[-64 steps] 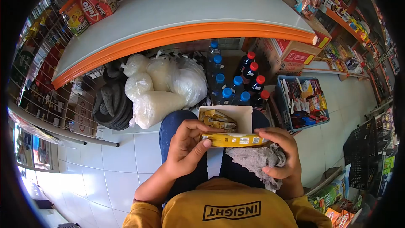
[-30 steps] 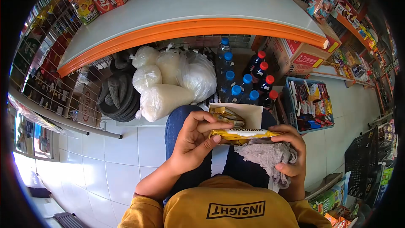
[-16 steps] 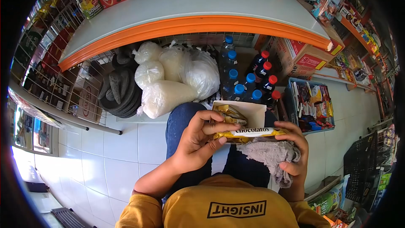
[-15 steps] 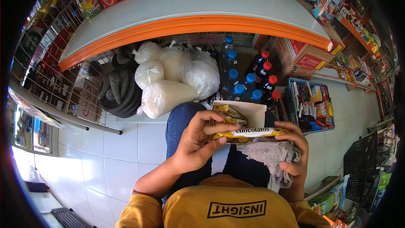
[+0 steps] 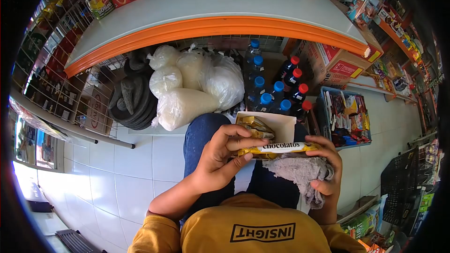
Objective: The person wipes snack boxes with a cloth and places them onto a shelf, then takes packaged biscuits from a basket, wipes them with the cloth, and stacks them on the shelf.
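Observation:
Between my hands lies a yellow chocolatos stick pack (image 5: 281,147), label facing up, over the near side of an open box (image 5: 281,126). My left hand (image 5: 220,157) pinches the pack's left end with thumb and fingers. At its right end, the fingers of my right hand (image 5: 326,159) grip the pack and also clasp a grey cloth (image 5: 300,172), which hangs below the box. More gold-wrapped sticks (image 5: 255,127) sit in the left part of the box, which rests at my knees.
A white shelf (image 5: 215,0) with an orange edge spans the front. Beneath it are filled plastic bags (image 5: 185,107), grey stone mortars (image 5: 131,100), and bottles with blue and red caps (image 5: 277,86). A blue basket of snacks (image 5: 347,115) stands to the right.
Since the earliest frame, the pack has turned from its printed-code side to its chocolatos label. The view has shifted a little; over the last half second the hands hardly move.

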{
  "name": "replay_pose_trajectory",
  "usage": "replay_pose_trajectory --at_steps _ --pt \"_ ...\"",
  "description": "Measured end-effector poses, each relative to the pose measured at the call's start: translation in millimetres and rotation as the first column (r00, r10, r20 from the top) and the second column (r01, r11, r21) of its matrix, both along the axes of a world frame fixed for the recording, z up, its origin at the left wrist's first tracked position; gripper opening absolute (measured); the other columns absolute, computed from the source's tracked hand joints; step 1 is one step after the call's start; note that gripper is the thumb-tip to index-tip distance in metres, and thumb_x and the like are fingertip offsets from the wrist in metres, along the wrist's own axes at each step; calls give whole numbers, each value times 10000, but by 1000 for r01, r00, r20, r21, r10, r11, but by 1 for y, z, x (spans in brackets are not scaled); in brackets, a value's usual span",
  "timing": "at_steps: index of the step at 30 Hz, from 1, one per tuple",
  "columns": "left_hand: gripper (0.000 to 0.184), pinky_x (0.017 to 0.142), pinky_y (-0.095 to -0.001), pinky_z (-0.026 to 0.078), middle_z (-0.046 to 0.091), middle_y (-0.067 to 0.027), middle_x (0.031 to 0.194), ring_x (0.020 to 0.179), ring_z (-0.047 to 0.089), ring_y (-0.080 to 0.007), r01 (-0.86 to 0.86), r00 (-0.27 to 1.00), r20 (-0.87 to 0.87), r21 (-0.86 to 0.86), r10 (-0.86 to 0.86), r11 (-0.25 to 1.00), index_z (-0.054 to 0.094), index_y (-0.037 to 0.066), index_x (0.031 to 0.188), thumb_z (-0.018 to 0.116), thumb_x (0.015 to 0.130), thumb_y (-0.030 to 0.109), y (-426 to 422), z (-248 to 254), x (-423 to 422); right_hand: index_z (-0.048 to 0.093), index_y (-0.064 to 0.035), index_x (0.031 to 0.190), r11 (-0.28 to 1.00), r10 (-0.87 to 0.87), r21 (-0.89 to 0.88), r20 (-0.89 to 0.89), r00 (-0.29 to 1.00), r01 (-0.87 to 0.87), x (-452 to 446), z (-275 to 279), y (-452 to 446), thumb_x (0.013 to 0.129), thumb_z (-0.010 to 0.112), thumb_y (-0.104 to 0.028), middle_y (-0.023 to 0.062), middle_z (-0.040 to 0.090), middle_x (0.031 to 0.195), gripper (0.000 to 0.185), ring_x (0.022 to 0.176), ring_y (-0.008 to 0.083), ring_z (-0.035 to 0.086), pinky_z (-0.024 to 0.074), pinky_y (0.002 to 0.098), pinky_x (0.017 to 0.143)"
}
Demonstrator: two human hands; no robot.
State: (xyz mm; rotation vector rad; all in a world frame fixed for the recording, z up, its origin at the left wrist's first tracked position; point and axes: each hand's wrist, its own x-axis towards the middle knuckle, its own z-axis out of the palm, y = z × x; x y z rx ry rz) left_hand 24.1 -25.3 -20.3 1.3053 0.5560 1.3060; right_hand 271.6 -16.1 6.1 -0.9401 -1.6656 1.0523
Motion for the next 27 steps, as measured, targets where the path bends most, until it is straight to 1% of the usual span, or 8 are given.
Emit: replay_pose_trajectory --at_steps 5,11,17,20,27 --pt "321 934 -289 371 537 -176 1172 1179 443 -205 0 1000 9 0 0 1000 299 9 1107 426 839 -115 -1 0 0 634 7 937 1000 -5 1 -8 1000 5 0 -1 0 502 645 -369 203 514 1127 575 1072 299 499 352 388 939" --pt "299 962 -305 346 543 -179 1163 1176 450 -209 -33 995 -89 86 41 996 313 -4 1100 429 844 -106 0 3 0 633 11 931 1000 0 6 17 1000 -1 0 1 0 507 641 -377 204 512 1133 575 1069 297 501 351 384 939" --pt "289 964 -299 338 563 -170 1142 1171 456 -200 -51 990 -129 83 61 995 323 -7 1094 438 845 -96 0 2 -1 632 11 932 1000 -6 14 24 1000 6 0 0 0 508 638 -380 203 512 1137 577 1066 295 501 352 378 937" --pt "285 945 -289 345 576 -166 1123 1124 486 -180 -70 985 -153 52 77 996 332 21 1076 452 842 -89 -2 3 0 633 9 934 1000 -4 1 24 1000 4 -1 2 0 508 636 -379 204 512 1140 577 1068 294 500 350 377 938" --pt "267 956 -299 329 586 -161 1109 1116 493 -172 -83 974 -203 97 101 992 360 15 1059 465 836 -89 -1 4 -1 634 7 934 1000 2 7 30 1000 -2 2 0 0 508 631 -376 204 512 1148 573 1078 294 493 344 379 943"
